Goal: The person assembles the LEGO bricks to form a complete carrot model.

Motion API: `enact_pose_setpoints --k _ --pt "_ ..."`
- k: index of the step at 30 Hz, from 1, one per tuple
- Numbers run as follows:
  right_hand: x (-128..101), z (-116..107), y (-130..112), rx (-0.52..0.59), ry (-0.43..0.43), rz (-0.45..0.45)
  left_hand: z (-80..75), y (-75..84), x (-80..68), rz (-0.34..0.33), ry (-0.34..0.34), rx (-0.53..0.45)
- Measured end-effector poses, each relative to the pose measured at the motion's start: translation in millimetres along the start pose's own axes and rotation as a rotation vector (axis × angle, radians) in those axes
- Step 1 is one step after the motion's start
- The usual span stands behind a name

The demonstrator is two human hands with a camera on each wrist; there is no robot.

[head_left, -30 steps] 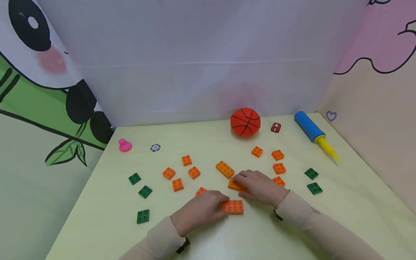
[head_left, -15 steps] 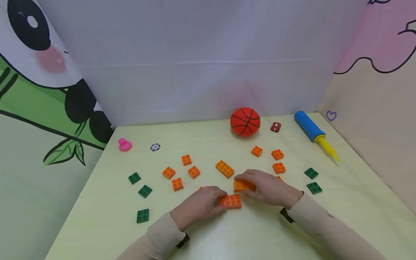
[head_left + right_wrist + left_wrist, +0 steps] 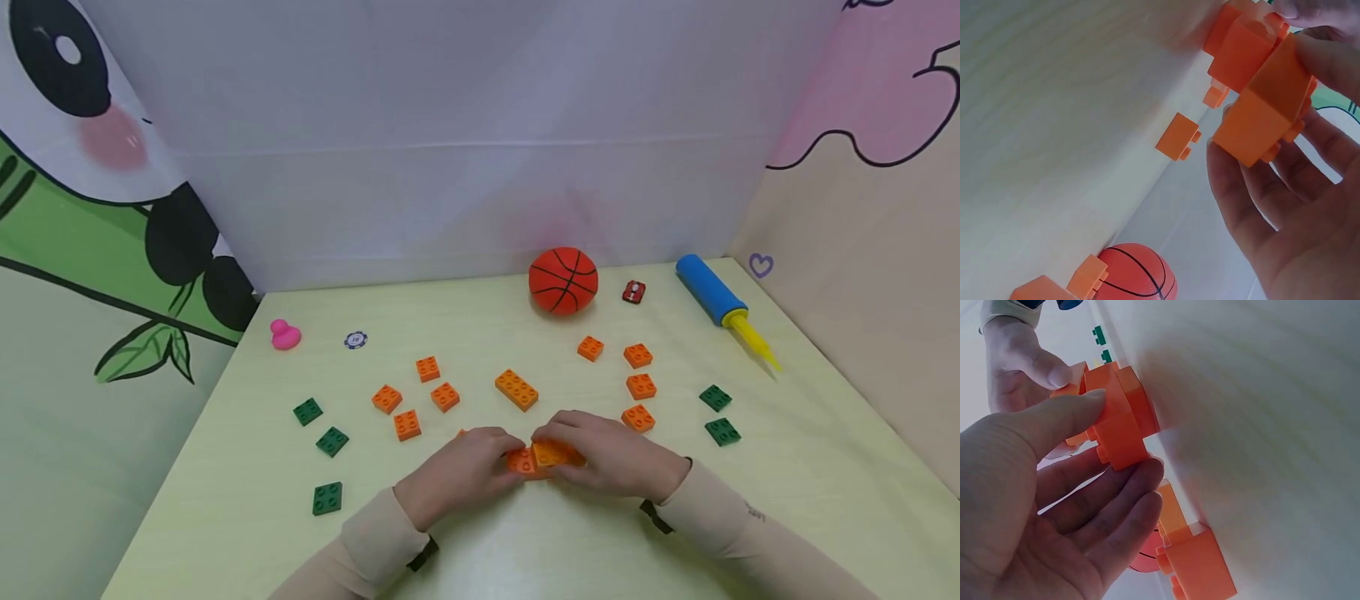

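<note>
Head view — left hand (image 3: 457, 475) gripped orange brick (image 3: 520, 461) on desk (image 3: 570, 533); right hand (image 3: 615, 458) gripped second orange brick (image 3: 553, 453), bricks touching — basketball (image 3: 563, 280) well behind.

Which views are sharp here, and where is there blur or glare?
Head view: evenly lit and fairly sharp, soft glare on the table near the sleeves. Left wrist view: the left hand looms large and soft, and the table surface is smeared. Right wrist view: the orange bricks are reasonably crisp, the tabletop washed out.
</note>
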State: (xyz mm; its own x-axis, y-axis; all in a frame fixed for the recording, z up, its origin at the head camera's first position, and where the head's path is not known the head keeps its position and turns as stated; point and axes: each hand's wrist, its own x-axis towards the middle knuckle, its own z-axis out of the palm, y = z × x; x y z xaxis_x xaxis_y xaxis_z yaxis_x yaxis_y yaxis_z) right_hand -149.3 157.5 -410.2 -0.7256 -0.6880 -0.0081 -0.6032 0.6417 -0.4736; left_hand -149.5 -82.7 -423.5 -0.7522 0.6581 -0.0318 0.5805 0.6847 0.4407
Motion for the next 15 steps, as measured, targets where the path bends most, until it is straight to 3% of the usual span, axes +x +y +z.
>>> enact_pose_setpoints --k 15 --pt "0.8 -0.6 1.9 -0.005 0.010 -0.014 -0.9 -0.3 -0.6 -0.011 -0.004 -0.011"
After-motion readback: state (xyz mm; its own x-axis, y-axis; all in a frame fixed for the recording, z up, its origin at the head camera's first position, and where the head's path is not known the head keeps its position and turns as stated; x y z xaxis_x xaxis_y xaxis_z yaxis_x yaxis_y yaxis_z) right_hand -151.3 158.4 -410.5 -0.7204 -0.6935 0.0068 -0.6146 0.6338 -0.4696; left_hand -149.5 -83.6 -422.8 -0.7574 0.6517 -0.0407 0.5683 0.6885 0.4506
